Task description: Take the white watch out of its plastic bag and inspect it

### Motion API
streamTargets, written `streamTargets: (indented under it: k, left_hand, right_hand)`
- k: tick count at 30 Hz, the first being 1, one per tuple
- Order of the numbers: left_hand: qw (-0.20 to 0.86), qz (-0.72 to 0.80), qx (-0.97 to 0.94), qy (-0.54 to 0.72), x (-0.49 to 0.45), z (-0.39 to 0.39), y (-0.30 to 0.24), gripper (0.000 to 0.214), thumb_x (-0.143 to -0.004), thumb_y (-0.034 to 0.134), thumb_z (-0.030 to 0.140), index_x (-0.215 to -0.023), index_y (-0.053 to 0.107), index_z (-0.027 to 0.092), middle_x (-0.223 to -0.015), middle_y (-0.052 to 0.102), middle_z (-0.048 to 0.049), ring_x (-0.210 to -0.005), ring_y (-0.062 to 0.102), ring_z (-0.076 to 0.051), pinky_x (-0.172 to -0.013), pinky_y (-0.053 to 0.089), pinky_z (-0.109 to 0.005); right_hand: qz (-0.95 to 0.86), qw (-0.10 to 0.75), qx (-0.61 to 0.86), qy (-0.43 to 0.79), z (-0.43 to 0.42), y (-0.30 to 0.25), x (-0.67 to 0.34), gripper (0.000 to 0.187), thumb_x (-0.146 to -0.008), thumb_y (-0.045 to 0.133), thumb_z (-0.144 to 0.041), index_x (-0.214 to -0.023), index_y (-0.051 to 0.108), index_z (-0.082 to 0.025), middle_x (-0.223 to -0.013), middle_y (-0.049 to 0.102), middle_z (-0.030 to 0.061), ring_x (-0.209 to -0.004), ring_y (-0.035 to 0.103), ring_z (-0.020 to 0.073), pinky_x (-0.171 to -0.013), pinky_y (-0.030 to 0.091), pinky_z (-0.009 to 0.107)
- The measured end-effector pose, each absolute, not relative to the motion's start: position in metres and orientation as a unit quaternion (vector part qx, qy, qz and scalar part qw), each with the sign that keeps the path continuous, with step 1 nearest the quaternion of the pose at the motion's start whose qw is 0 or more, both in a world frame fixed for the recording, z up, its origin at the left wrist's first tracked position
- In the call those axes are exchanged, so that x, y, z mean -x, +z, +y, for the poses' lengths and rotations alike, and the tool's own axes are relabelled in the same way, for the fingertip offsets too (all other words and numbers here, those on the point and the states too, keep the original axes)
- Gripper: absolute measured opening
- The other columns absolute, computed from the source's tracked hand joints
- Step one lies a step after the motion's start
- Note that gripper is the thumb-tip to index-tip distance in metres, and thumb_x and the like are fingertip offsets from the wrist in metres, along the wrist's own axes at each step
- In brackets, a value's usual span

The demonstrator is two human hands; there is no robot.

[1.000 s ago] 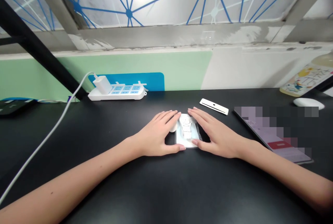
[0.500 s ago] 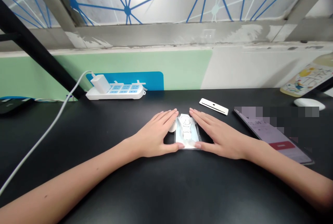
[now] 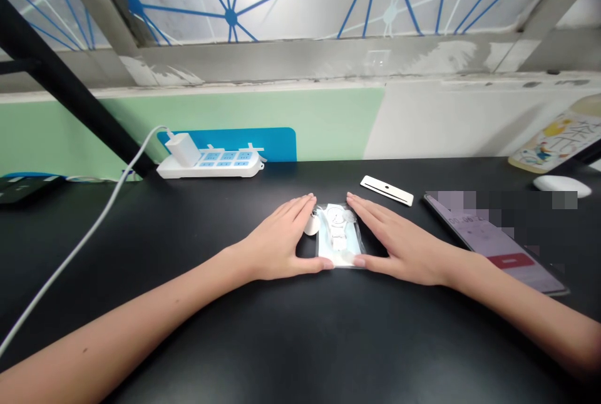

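A small clear plastic packet (image 3: 339,238) lies flat on the black table, with a white watch-shaped item over a pale blue and white backing in it. My left hand (image 3: 282,238) rests at its left side, fingers stretched forward and the thumb tip on the packet's lower left corner. A round white tag (image 3: 312,225) lies beside those fingers, at the packet's upper left edge. On the opposite side is my right hand (image 3: 394,238), fingers extended and thumb touching the lower right corner. Neither hand is closed round anything.
Behind the right hand lies a flat white slotted strip (image 3: 387,190). A phone (image 3: 498,244) is beside the right forearm, with a white mouse-like object (image 3: 562,186) and a bottle (image 3: 554,141) beyond. A power strip (image 3: 211,164) with a plugged-in charger (image 3: 183,150) and white cable stands back left.
The fingertips of both hands have spread slightly away from the packet's upper edges, showing more of the round white tag. The packet has hardly moved.
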State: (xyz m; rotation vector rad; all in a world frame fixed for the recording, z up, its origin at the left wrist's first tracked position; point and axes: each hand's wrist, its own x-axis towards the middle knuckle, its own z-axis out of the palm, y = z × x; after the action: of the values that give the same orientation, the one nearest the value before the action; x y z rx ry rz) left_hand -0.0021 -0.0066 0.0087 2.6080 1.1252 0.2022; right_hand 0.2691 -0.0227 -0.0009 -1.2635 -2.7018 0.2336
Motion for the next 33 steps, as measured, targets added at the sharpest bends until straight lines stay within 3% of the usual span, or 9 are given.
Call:
streamTargets:
  k: [13,20,29,33]
  left_hand:
    - [0.119,0.414,-0.898,0.086,-0.001,-0.006,0.006,0.111,-0.072,0.051,0.084,-0.147,0.033,0.004,-0.156,0.028,-0.023,-0.147,0.018,-0.038,-0.117,0.024,-0.052]
    - [0.128,0.411,-0.899,0.082,0.0,-0.007,0.008,0.114,-0.074,0.049,0.083,-0.154,0.019,0.007,-0.16,0.019,-0.0193,-0.148,0.015,-0.036,-0.118,0.022,-0.049]
    - [0.13,0.401,-0.904,0.077,0.002,-0.005,0.007,0.115,-0.073,0.046,0.087,-0.153,0.022,0.009,-0.159,0.022,-0.019,-0.148,0.015,-0.037,-0.117,0.022,-0.051]
    - [0.126,0.387,-0.911,0.069,0.002,-0.004,0.008,0.118,-0.071,0.046,0.088,-0.153,0.021,0.007,-0.159,0.02,-0.0195,-0.148,0.014,-0.037,-0.118,0.021,-0.05]
  right_hand:
    - [-0.903,0.079,0.416,0.068,-0.022,0.0,-0.271,0.1,-0.086,0.049,-0.068,-0.157,0.008,-0.012,-0.157,0.027,0.0196,-0.145,0.024,0.0373,-0.112,0.033,0.057]
    - [-0.896,0.058,0.434,0.077,-0.022,0.0,-0.27,0.103,-0.085,0.046,-0.072,-0.155,0.016,-0.004,-0.157,0.023,0.0232,-0.145,0.022,0.0372,-0.113,0.031,0.057]
    - [-0.903,0.083,0.414,0.081,-0.019,-0.005,-0.28,0.102,-0.083,0.053,-0.069,-0.158,0.008,-0.015,-0.16,0.021,0.0171,-0.145,0.024,0.0363,-0.113,0.032,0.056]
    - [-0.901,0.073,0.419,0.081,-0.019,-0.003,-0.281,0.102,-0.084,0.052,-0.069,-0.158,0.009,-0.013,-0.16,0.022,0.0178,-0.145,0.025,0.0366,-0.114,0.032,0.055]
